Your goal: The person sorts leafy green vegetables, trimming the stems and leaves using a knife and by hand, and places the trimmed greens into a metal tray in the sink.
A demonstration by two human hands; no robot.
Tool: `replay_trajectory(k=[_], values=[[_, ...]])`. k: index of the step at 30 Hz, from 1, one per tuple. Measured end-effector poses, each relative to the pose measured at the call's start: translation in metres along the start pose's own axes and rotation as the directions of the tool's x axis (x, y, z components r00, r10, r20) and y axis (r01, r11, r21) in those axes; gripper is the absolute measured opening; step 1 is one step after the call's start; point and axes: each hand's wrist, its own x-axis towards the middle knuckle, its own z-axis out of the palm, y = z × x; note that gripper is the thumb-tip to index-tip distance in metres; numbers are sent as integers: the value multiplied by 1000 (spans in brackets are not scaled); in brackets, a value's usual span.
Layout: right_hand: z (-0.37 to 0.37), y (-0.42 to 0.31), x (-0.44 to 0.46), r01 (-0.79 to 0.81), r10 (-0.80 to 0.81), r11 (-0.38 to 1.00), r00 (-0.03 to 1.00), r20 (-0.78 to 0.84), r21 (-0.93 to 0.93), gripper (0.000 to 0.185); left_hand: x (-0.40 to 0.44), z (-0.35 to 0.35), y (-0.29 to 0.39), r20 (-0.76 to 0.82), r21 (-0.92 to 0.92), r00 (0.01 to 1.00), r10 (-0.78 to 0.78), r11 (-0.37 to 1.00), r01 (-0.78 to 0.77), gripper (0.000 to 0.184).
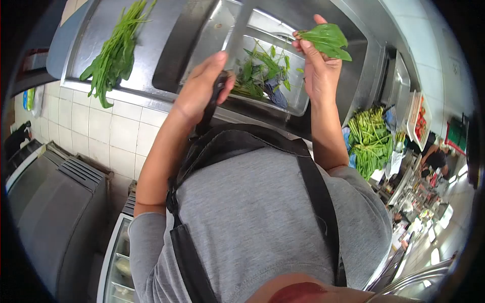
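My left hand (pixel 204 86) is wrapped round a black handle (pixel 218 91) above the near edge of the sink; what the handle belongs to is hard to make out. My right hand (pixel 321 68) pinches a small bunch of broad green leaves (pixel 328 40) over the right side of the sink. Between and beyond the hands, a clear plastic container (pixel 301 107) in the sink holds green sprigs (pixel 262 68) and something dark bluish (pixel 276 93). On the metal drainboard to the left lies a bunch of long-stemmed greens (pixel 116 55), its leaves hanging over the front edge.
A large pile of greens (pixel 369 136) lies to the right, near a crate of red produce (pixel 420 121). The metal sink rim (pixel 136 98) runs in front of me. Fridge-like units (pixel 55 202) stand at the lower left. Other people (pixel 435 159) are far off at the right.
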Motion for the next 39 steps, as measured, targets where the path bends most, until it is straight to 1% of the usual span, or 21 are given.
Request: replay_trajectory(k=[3, 4, 7, 10, 12, 13, 14, 16, 17, 19, 20, 23, 26, 28, 30, 31, 32, 33, 35, 38, 39], values=[[26, 1, 4, -154, 121, 977, 970, 212, 146, 60, -34, -34, 10, -95, 8, 995, 33, 999, -32, 38], [31, 5, 6, -195, 152, 972, 947, 282, 128, 60, -47, -39, 14, -153, 45, 988, 26, 999, -19, 39], [47, 17, 12, -357, 183, 841, 895, 407, 406, 53, -75, -52, 10, -282, 89, 953, 110, 992, -88, 54], [73, 21, 22, -267, 193, 943, 925, 328, 199, 44, -106, -62, 10, -333, 84, 929, 164, 986, -144, 54], [103, 29, 36, 7, 1, 1000, 950, 311, -23, 40, -126, -74, 9, -378, 48, 904, 198, 980, -194, 50], [120, 34, 44, 150, -102, 980, 944, 313, -134, 39, -135, -81, 6, -396, 30, 893, 213, 975, -220, 49], [140, 41, 54, 376, -292, 899, 898, 330, -226, 33, -145, -94, -1, -426, 56, 878, 220, 975, -217, 49], [177, 46, 64, 560, -356, 644, 823, 444, -521, 26, -161, -99, 2, -522, 48, 815, 254, 962, -269, 49], [196, 54, 68, 598, -298, 530, 795, 528, -601, 20, -169, -103, 2, -554, 39, 790, 264, 956, -292, 50], [245, 88, 81, 726, -319, 343, 687, 653, -597, 33, -183, -114, -2, -541, -2, 784, 306, 931, -365, 54], [264, 107, 87, 805, -403, 272, 593, 697, -528, 50, -187, -113, 0, -575, 5, 754, 316, 923, -384, 55], [261, 146, 68, 862, -352, -75, 448, 822, -502, 62, -195, -115, 2, -619, 12, 706, 343, 904, -428, 68], [218, 112, 59, 819, -290, 60, 561, 775, -571, 62, -200, -114, 3, -633, 18, 688, 355, 895, -445, 76], [152, 111, 78, 736, -290, 472, 649, 703, -485, 49, -201, -117, 0, -627, 33, 691, 360, 899, -438, 75], [85, 82, 79, 415, -183, 659, 897, 401, -628, 16, -202, -117, -2, -641, 15, 695, 325, 911, -413, 73], [39, 86, 87, 330, -143, 697, 934, 328, -637, 15, -202, -117, -2, -652, -12, 702, 287, 922, -388, 73], [-4, 90, 91, 192, -40, 715, 971, 234, -672, 16, -200, -115, -1, -626, 25, 714, 312, 924, -381, 74], [-34, 74, 83, 27, 72, 705, 991, 110, -708, 17, -198, -112, 1, -601, 61, 726, 335, 924, -376, 75], [-110, 97, 75, -7, 63, 599, 997, 38, -800, 24, -191, -106, 6, -578, 90, 747, 329, 935, -343, 77], [-165, 134, 30, -109, 394, 246, 919, -3, -963, 40, -179, -95, 9, -542, 95, 779, 314, 945, -314, 76], [-192, 177, 3, 123, 355, 68, 924, 139, -990, 45, -175, -92, 9, -531, 94, 790, 305, 948, -303, 76]])
